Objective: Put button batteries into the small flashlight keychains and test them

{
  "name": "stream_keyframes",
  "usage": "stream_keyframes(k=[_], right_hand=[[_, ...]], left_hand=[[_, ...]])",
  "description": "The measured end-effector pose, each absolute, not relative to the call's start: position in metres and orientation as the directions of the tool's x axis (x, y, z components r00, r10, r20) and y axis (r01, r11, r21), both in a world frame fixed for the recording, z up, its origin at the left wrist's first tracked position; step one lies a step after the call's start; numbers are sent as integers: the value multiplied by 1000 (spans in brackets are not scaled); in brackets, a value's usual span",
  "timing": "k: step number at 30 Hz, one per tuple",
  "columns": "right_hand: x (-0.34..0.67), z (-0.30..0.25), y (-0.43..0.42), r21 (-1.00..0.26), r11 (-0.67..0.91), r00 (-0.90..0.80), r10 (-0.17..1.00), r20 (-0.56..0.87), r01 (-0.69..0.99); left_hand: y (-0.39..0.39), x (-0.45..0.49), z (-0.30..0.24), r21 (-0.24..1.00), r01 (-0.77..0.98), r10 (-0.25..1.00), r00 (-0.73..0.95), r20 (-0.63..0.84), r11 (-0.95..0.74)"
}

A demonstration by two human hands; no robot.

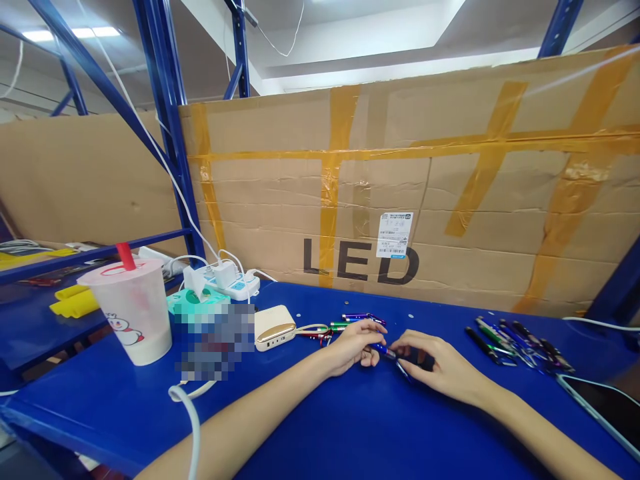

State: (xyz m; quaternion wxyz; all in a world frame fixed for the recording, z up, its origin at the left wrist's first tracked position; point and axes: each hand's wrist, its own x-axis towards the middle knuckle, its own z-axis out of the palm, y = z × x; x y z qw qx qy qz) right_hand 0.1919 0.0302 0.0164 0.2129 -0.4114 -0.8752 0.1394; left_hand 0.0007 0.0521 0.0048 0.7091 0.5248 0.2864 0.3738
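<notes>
Head camera view looks down on the person's left hand and right hand, held close together above a blue steel tabletop. Fingertips of both hands pinch a small blue metal pen between them, and the left hand's grip looks the firmer; a thin dark shaft angles down from the pen's area, and whether it is part of the same pen is hard to tell. Just beyond the left hand lies a loose group of slim metal pens with colored barrels. To the right, a larger heap of pens sits near a phone or tablet at the table's edge. Left of the hands are a cream and gold power bank with a cable, a pixelated blurred patch, a green tissue pack and a frosted plastic cup with a red straw. A white power strip stands behind them, against a taped cardboard sheet printed "LED", held by blue shelving uprights.
</notes>
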Motion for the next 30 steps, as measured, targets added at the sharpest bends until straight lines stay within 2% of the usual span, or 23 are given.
stream_keyframes(k=[4, 7, 11, 15, 18, 23, 30], right_hand=[[183, 10, 27, -435, 654, -592, 752, 290, 619], [178, 5, 24, -496, 615, -557, 781, 281, 613], [179, 4, 19, -625, 493, -503, 845, 180, 605], [184, 8, 16, -652, 461, -523, 845, 115, 602], [186, 9, 16, -650, 473, -512, 846, 146, 595], [188, 5, 17, -667, 404, -412, 898, 157, 626], [188, 6, 20, -721, 381, -350, 915, 202, 579]], left_hand=[[53, -3, 6, 941, -265, 779, 627, 4, 209], [52, -4, 8, 924, -288, 757, 653, -3, 252], [44, -1, 11, 926, -261, 725, 688, -20, 273], [34, 4, 14, 969, -154, 742, 669, -40, 192], [29, 9, 12, 979, -145, 810, 585, -29, 140], [23, 17, 2, 972, -219, 938, 346, 0, 80], [13, 19, 2, 991, -131, 963, 267, 28, 8]])
